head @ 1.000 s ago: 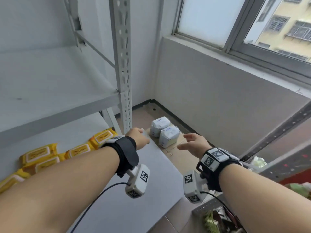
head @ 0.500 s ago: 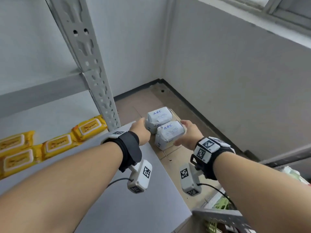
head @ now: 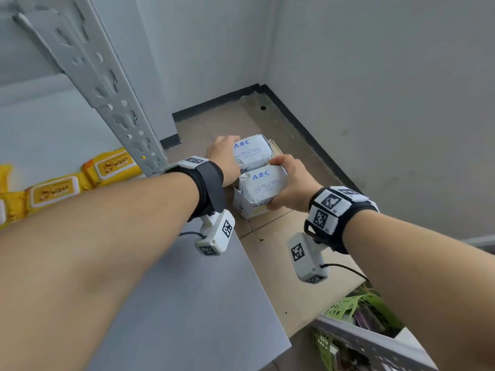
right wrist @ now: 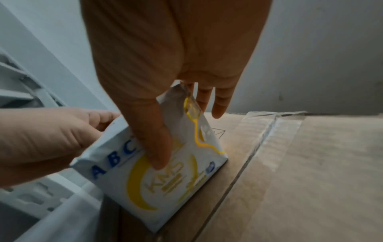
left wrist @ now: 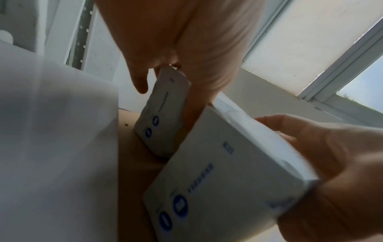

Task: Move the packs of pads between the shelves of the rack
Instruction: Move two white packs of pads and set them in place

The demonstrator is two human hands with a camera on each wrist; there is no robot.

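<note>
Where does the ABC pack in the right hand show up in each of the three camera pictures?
Head view: the near ABC pack sits centre frame, gripped by the right hand.
Left wrist view: the same pack fills the lower right, tilted, with the right hand around its right edge.
Right wrist view: it is at centre-bottom, yellow print facing the camera.
Shared landmark: the brown cardboard under the packs, seen in all three.

Glossy plastic packs (head: 261, 183) on matt brown cardboard (head: 289, 223); perforated metal upright (head: 107, 84).
</note>
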